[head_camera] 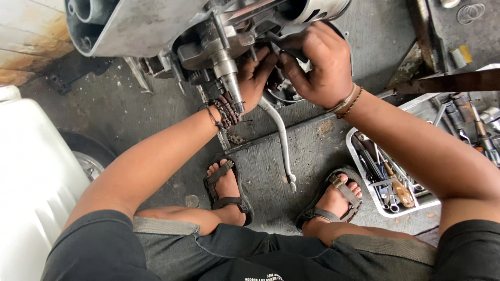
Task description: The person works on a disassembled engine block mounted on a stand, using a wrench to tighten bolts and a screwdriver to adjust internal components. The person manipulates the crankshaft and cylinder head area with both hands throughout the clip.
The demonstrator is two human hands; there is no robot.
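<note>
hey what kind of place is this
Likely a motorcycle repair shop: both hands work on an engine on a concrete floor, beside a tray of tools.

Repair workshop; engine assy point(219, 41) on concrete floor point(291, 166); tool tray point(390, 182) w/ wrenches.

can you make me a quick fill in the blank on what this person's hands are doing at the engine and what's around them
1. Both hands, left hand and right hand, work on the ____.
2. The long metal lever hangs down between the person's two ____.
3. The white tray by the right foot holds ____.
4. The left wrist wears dark beaded ____.

Missing words: engine; feet; tools; bracelets
</note>
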